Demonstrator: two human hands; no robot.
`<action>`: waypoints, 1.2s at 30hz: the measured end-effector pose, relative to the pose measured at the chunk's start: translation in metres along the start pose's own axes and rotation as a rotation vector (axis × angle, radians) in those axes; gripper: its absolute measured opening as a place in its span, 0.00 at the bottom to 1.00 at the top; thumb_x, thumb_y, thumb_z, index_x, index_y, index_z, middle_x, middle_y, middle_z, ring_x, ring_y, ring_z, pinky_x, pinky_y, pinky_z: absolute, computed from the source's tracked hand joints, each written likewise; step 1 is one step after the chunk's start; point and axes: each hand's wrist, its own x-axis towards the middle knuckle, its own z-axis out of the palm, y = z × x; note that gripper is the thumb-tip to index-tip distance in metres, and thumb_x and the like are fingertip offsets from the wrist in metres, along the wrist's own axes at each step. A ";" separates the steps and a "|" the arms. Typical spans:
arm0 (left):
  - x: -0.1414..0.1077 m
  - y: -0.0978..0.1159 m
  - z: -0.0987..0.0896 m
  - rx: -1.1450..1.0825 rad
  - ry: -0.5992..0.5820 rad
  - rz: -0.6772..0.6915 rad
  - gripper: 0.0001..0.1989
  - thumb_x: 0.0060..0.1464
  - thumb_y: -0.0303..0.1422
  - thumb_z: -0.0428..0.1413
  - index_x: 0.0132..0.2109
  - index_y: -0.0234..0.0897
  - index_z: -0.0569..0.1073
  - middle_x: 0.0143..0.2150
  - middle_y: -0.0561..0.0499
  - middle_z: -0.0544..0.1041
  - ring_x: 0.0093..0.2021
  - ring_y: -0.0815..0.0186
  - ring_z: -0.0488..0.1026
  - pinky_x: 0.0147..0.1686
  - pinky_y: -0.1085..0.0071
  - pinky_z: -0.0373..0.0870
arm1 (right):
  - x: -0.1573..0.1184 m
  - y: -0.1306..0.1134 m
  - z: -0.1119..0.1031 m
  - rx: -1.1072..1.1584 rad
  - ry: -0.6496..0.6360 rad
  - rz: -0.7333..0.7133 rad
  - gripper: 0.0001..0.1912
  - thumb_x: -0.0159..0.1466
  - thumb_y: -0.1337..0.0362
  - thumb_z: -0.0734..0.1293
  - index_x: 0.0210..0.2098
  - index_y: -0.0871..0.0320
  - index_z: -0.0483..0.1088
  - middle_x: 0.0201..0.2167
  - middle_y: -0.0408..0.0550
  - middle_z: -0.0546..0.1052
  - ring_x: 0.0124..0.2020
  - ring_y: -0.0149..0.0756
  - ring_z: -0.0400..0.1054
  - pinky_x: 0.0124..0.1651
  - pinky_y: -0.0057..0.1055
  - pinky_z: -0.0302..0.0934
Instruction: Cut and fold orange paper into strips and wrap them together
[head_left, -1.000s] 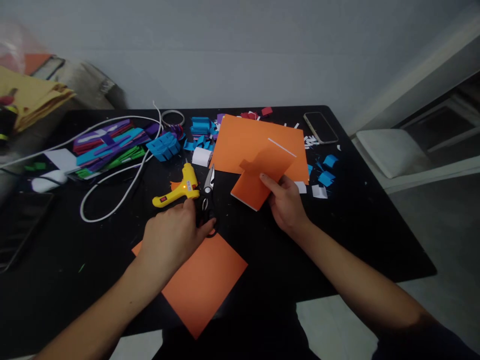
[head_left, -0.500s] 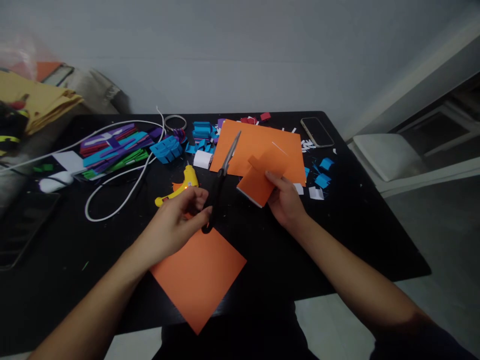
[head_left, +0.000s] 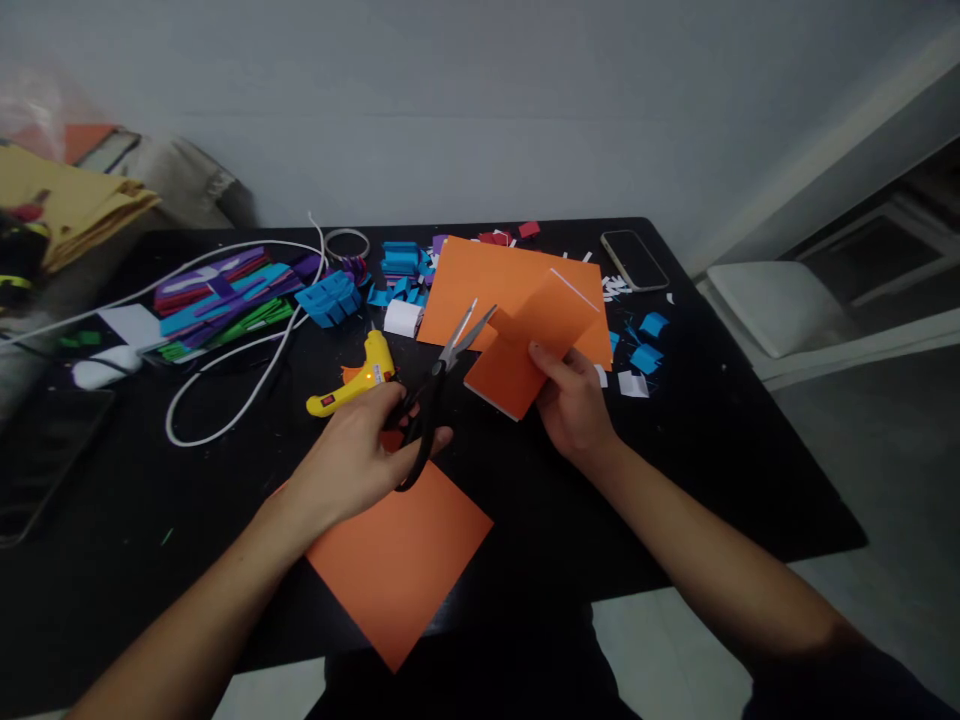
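My left hand (head_left: pixel 360 450) grips the black handles of a pair of scissors (head_left: pixel 438 368). The blades are parted and point up and to the right, close to the orange paper (head_left: pixel 510 372) in my right hand (head_left: pixel 571 400). My right thumb lies on top of that paper, which looks folded and has pale edges. Under the scissors, an orange square (head_left: pixel 401 560) lies near the table's front edge. Larger orange sheets (head_left: pixel 457 275) rest on the table behind my right hand.
A yellow glue gun (head_left: pixel 360 378) lies just beyond my left hand. Its left side has a looped white cable (head_left: pixel 174 405) and bundled coloured strips (head_left: pixel 225 300). Blue pieces (head_left: pixel 646 357) and a phone (head_left: pixel 634 260) are at the right on the black table (head_left: pixel 720 470).
The scissor blades have opened, and the handles have spread in my left hand. The orange paper in my right hand has tilted and shifted slightly left.
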 end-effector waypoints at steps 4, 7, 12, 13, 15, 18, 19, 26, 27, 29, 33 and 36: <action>0.002 0.000 0.007 0.066 0.036 0.066 0.16 0.56 0.42 0.60 0.31 0.41 0.63 0.30 0.54 0.69 0.29 0.64 0.65 0.31 0.67 0.59 | -0.002 0.000 0.001 -0.002 -0.033 0.013 0.15 0.57 0.55 0.80 0.40 0.53 0.78 0.50 0.49 0.83 0.60 0.52 0.73 0.62 0.50 0.69; 0.002 0.001 0.010 0.095 0.051 0.111 0.15 0.57 0.42 0.59 0.31 0.41 0.62 0.30 0.53 0.69 0.29 0.63 0.65 0.31 0.67 0.58 | -0.003 0.000 0.002 0.008 -0.059 0.018 0.16 0.56 0.55 0.80 0.41 0.52 0.78 0.51 0.48 0.83 0.60 0.52 0.73 0.63 0.50 0.68; 0.002 0.001 0.012 0.140 0.054 0.125 0.13 0.58 0.38 0.56 0.31 0.42 0.60 0.30 0.53 0.67 0.29 0.63 0.64 0.30 0.67 0.58 | -0.006 -0.001 0.005 0.027 -0.064 0.037 0.16 0.55 0.56 0.81 0.39 0.52 0.77 0.50 0.47 0.84 0.60 0.52 0.73 0.63 0.50 0.69; 0.002 0.001 0.013 0.149 0.052 0.123 0.13 0.58 0.37 0.56 0.31 0.42 0.59 0.30 0.53 0.67 0.29 0.64 0.64 0.30 0.67 0.57 | -0.006 -0.002 0.006 0.025 -0.062 0.038 0.16 0.55 0.56 0.81 0.38 0.52 0.77 0.50 0.47 0.84 0.60 0.52 0.73 0.63 0.50 0.69; 0.002 0.001 0.013 0.160 0.048 0.122 0.12 0.58 0.36 0.55 0.31 0.42 0.59 0.29 0.53 0.67 0.29 0.64 0.64 0.30 0.67 0.57 | -0.007 -0.003 0.007 0.018 -0.052 0.035 0.15 0.54 0.56 0.81 0.38 0.52 0.77 0.49 0.47 0.84 0.60 0.52 0.73 0.62 0.50 0.70; 0.002 -0.001 0.012 0.165 0.041 0.125 0.11 0.57 0.35 0.55 0.31 0.41 0.60 0.29 0.53 0.67 0.29 0.64 0.64 0.30 0.67 0.58 | -0.006 -0.003 0.007 0.013 -0.038 0.030 0.16 0.53 0.56 0.81 0.38 0.52 0.78 0.48 0.46 0.84 0.59 0.52 0.74 0.62 0.50 0.71; 0.002 -0.001 0.012 0.168 0.037 0.122 0.11 0.57 0.35 0.55 0.31 0.41 0.60 0.29 0.52 0.68 0.28 0.64 0.64 0.30 0.67 0.58 | -0.006 -0.003 0.007 0.013 -0.036 0.028 0.17 0.53 0.56 0.81 0.39 0.52 0.78 0.48 0.46 0.84 0.59 0.52 0.74 0.61 0.49 0.71; 0.000 -0.002 0.012 0.189 -0.004 0.089 0.11 0.57 0.34 0.54 0.29 0.42 0.60 0.28 0.52 0.67 0.27 0.64 0.64 0.30 0.67 0.56 | -0.008 -0.001 0.007 0.032 -0.037 0.021 0.16 0.54 0.57 0.82 0.38 0.52 0.78 0.47 0.45 0.84 0.57 0.50 0.75 0.62 0.49 0.71; 0.000 -0.002 0.013 0.192 -0.008 0.083 0.12 0.58 0.34 0.54 0.29 0.42 0.59 0.28 0.52 0.68 0.27 0.64 0.64 0.30 0.67 0.56 | -0.008 -0.001 0.007 0.031 -0.036 0.022 0.16 0.54 0.57 0.82 0.38 0.52 0.78 0.47 0.46 0.84 0.57 0.50 0.75 0.62 0.49 0.71; -0.001 -0.002 0.013 0.197 -0.012 0.076 0.12 0.58 0.35 0.53 0.29 0.42 0.59 0.27 0.52 0.68 0.27 0.64 0.64 0.30 0.66 0.56 | -0.008 -0.001 0.007 0.026 -0.031 0.018 0.16 0.54 0.57 0.81 0.38 0.52 0.78 0.47 0.46 0.84 0.57 0.50 0.75 0.62 0.49 0.70; -0.001 -0.001 0.014 0.207 -0.017 0.058 0.12 0.58 0.35 0.53 0.28 0.42 0.59 0.27 0.51 0.69 0.27 0.63 0.65 0.30 0.66 0.57 | -0.008 0.001 0.006 0.018 -0.027 0.003 0.16 0.54 0.57 0.81 0.38 0.52 0.77 0.47 0.47 0.84 0.57 0.50 0.75 0.63 0.50 0.70; -0.001 0.001 0.014 0.217 -0.025 0.033 0.12 0.57 0.34 0.52 0.28 0.42 0.58 0.27 0.51 0.69 0.26 0.63 0.65 0.30 0.66 0.56 | -0.008 0.002 0.006 0.015 -0.027 -0.004 0.15 0.55 0.57 0.81 0.38 0.52 0.77 0.47 0.47 0.84 0.58 0.50 0.75 0.64 0.51 0.69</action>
